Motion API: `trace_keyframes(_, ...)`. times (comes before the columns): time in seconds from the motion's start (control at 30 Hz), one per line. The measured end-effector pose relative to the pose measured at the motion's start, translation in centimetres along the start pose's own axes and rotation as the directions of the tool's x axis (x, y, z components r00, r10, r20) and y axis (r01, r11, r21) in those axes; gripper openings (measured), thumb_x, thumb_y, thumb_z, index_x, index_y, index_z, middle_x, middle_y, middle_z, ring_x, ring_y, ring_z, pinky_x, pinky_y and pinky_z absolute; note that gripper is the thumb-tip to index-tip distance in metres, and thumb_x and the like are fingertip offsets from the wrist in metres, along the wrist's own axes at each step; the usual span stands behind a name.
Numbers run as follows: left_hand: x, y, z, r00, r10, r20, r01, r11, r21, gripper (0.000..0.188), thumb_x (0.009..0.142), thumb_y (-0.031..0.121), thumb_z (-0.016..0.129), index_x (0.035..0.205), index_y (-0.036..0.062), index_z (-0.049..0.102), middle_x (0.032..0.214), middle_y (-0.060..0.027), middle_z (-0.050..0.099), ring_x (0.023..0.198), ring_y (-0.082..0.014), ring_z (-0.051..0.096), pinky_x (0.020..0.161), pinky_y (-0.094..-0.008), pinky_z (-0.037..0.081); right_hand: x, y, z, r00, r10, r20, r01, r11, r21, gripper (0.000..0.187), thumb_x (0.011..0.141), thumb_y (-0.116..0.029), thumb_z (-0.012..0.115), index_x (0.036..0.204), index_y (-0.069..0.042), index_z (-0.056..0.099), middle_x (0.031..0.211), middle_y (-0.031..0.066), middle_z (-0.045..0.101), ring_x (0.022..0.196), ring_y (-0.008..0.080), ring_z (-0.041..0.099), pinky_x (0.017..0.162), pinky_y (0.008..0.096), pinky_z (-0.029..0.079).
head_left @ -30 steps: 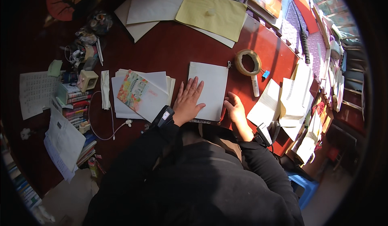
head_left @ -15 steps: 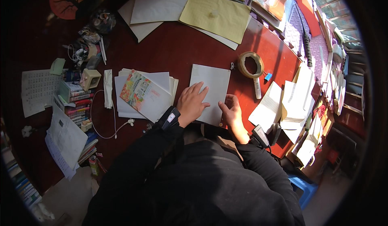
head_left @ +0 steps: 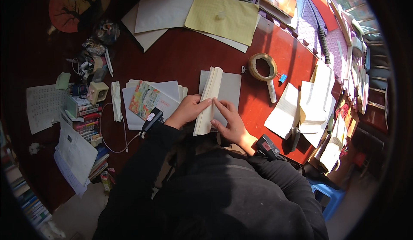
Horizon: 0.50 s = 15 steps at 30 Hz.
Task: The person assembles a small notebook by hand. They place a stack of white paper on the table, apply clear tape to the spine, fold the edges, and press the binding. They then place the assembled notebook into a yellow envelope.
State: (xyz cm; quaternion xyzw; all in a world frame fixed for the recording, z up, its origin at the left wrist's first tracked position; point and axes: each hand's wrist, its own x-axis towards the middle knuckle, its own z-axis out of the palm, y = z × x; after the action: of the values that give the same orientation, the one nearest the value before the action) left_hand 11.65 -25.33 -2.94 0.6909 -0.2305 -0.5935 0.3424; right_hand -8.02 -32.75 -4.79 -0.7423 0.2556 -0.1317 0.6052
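A narrow bundle of cream paper [head_left: 209,98], with long edges running lengthwise, is raised at a tilt in front of me. My left hand [head_left: 188,112] grips its left side, thumb across the front and fingers partly hidden behind. On its other side, my right hand [head_left: 232,123] has thumb and forefinger pressed against the right edge. A plain greyish-white sheet or cover [head_left: 231,90] lies flat on the desk behind and to the right of the bundle. Whether the two are joined cannot be made out.
Left of my hands lies a paper stack [head_left: 170,88] topped by a floral card [head_left: 146,98]. A tape roll [head_left: 275,70], white stick-shaped item [head_left: 271,91] and blue clip [head_left: 282,78] sit to the right, near loose papers [head_left: 282,113]. Yellow paper [head_left: 221,18] lies at the back.
The flat white paper item under my hands now shows a raised cream bundle over a greyish sheet. My left hand has shifted left and my right hand inward, both onto the bundle.
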Motion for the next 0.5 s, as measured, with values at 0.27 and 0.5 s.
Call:
trace_keyframes(0.27,-1.3,-2.5,-1.7,0.997,-0.035,-0.065,0.006,0.916,-0.401,0.030,0.094,0.020,0.069,0.113,-0.0038,0.067,0.103,-0.0110,0.072,0.090,-0.0155,0.069,0.083,-0.0294,0.055,-0.3,4.8,-2.7,0.875,0.465,0.133,-0.476,0.776,0.413,0.048,0.104,-0.029,0.053,0.141,0.000,0.048,0.128,0.0117,0.059,0.112,0.0197,0.058,0.097,0.0314,0.045)
trace_keyframes(0.5,-0.6,-3.7,-1.4,0.996,0.093,0.002,-0.084,0.907,-0.413,0.026,0.096,0.016,0.066,0.111,-0.0041,0.066,0.101,-0.0086,0.072,0.087,-0.0115,0.067,0.080,-0.0268,0.054,-0.1,5.3,-3.4,0.821,0.537,0.192,-0.551,0.660,0.510,0.060,0.106,-0.047,0.038,0.138,0.002,0.050,0.134,0.0114,0.056,0.121,0.0233,0.054,0.104,0.0377,0.040)
